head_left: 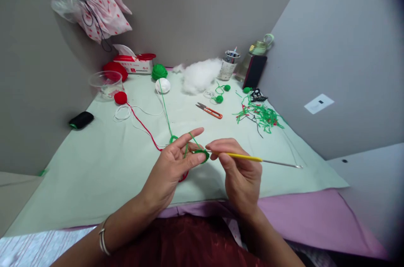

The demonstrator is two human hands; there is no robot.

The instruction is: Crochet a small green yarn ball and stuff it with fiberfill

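My left hand (pixel 176 161) pinches a small dark green crocheted piece (pixel 203 156) between thumb and fingers, its index finger stretched out with green yarn (pixel 168 117) looped over it. That yarn runs back towards a green ball (pixel 159 72). In my right hand (pixel 238 170) is a yellow-handled crochet hook (pixel 243 157), held like a pen; its near tip meets the green piece, while the other metal end points right. Red yarn (pixel 143 124) passes from a small red ball (pixel 120 98) to beneath my left hand.
Orange snips (pixel 210 110) lie mid-table. White stuffing (pixel 200 75), a pen cup (pixel 229 65), a bottle (pixel 259 47) and a phone (pixel 255 71) stand behind. Green scraps (pixel 267 117) lie right; a plastic tub (pixel 107 86), tissue box (pixel 134 65) and black spool (pixel 81 120) are left.
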